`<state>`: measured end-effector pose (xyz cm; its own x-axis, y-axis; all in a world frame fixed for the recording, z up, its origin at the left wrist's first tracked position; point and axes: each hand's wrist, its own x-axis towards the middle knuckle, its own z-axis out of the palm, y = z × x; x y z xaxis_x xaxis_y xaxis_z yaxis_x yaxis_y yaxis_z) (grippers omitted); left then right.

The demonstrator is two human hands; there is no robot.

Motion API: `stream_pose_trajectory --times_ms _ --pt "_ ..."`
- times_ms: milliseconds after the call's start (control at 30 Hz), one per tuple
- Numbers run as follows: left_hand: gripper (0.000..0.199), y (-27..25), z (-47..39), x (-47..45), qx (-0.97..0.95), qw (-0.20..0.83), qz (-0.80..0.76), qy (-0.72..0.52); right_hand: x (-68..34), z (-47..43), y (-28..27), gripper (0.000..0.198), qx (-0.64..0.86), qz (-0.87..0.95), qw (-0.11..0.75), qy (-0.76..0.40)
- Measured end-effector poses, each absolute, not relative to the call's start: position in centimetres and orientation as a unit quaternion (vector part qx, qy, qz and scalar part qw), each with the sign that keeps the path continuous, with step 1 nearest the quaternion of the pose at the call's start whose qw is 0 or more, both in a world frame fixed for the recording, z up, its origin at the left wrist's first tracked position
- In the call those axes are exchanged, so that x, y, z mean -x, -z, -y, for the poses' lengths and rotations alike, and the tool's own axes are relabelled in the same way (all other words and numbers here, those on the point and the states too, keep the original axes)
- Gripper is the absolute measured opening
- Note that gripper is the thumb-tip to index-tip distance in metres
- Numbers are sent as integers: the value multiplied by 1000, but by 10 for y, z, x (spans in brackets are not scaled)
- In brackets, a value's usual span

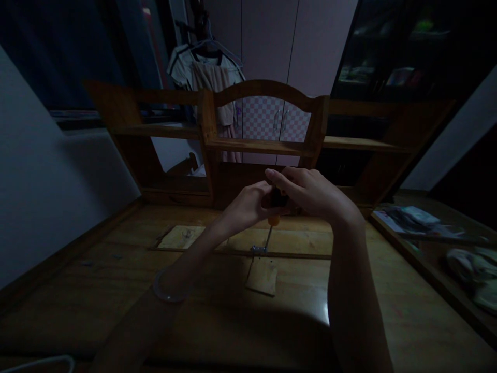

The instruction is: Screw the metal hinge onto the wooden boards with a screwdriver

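A long wooden board (180, 237) lies on the bench (77, 290). The left hand (251, 203) has its fingers curled around a handle; below sit a small metal fitting (259, 249), perhaps a hinge, and a wooden piece (262, 278). The screwdriver (274, 219) slants down to the fitting, likely light, stiff, best gripped by its handle. The right hand (312, 187) wraps the handle's top, fingers bent.
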<state>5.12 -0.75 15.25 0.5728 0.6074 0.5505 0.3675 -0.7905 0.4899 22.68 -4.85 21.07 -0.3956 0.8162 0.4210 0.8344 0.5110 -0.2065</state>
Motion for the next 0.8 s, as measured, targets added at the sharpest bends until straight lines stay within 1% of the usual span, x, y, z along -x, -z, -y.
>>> stream_pose_trajectory --times_ms 67,133,233,300,367,467,500,567,667,733,800 --pt "35 -155 11 -47 -879 189 -270 -345 -227 52 -214 62 503 820 272 -10" --pt "45 -156 14 -42 -884 216 -264 -318 -227 54 -216 60 495 819 290 -19" --pt "52 -159 18 -39 -891 199 -270 -307 -228 56 -218 56 486 819 306 -15" --pt "47 -159 20 -42 -890 151 -274 -333 -230 56 -218 53 482 818 314 -16" --pt "37 -160 21 -45 -883 107 -272 -366 -232 57 -219 47 475 821 315 -33" --pt "27 -159 19 -47 -878 91 -264 -388 -237 58 -220 33 468 831 295 -65" --pt "27 -158 18 -47 -878 101 -260 -389 -238 59 -221 29 464 835 287 -74" --pt "35 -156 15 -45 -874 145 -252 -388 -240 61 -221 24 450 844 279 -86" --pt "50 -152 8 -42 -860 228 -236 -391 -241 62 -220 29 416 859 284 -96" --pt "51 -150 2 -41 -850 268 -226 -394 -240 61 -219 30 412 861 283 -89" --pt "52 -148 -4 -39 -848 282 -229 -386 -239 60 -218 27 423 859 277 -77"
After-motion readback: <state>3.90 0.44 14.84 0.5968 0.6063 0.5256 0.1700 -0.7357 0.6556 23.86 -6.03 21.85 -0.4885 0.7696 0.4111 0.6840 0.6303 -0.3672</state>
